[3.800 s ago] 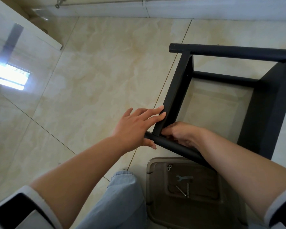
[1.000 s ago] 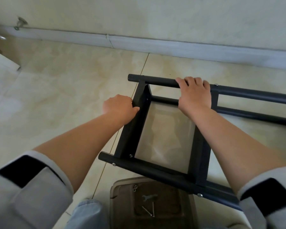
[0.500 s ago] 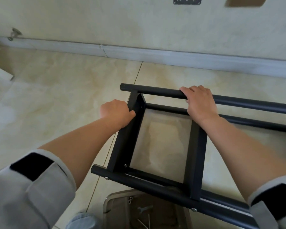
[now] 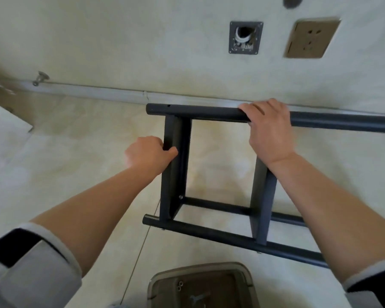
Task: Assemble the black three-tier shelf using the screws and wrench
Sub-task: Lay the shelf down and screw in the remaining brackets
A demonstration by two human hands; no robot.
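The shelf (image 4: 220, 165) is being lifted, left hand (image 4: 150, 153) gripping the left panel, right hand (image 4: 268, 130) wrapped round the far pole; next probably more screws (image 4: 180, 285).

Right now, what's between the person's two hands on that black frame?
In the head view, only open space lies between the left hand and right hand: the shelf frame's opening, showing bare floor tile through it.

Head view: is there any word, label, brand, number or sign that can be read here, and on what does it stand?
None can be read.
Wall plate: faint marks at its lower edge, too blurred to read.
Wall socket: only slots, no text.
Black shelf frame and brown tray: no print visible.
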